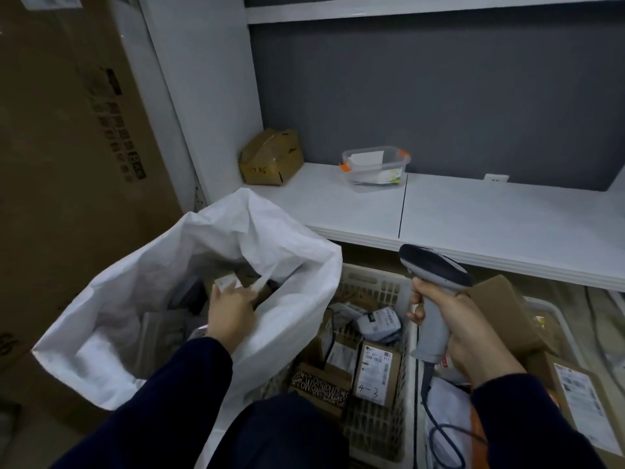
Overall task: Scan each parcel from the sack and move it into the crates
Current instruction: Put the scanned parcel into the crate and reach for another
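A white woven sack (142,292) stands open at the lower left with several parcels inside. My left hand (230,313) reaches into it and grips a small brown parcel (227,281) with a white label. My right hand (453,319) holds a grey barcode scanner (431,282) by its handle, head pointing up and left, its cable hanging down. Below lies a beige slatted crate (378,282) with several labelled cardboard parcels, one marked "4-3" (375,370). A second crate (554,309) at the right holds larger boxes.
A white shelf (473,214) runs above the crates, carrying a crumpled cardboard box (270,157) and a clear plastic tub (375,165). A tall cardboard carton (67,147) stands at the left behind the sack. My dark-clothed knee (287,431) is at the bottom centre.
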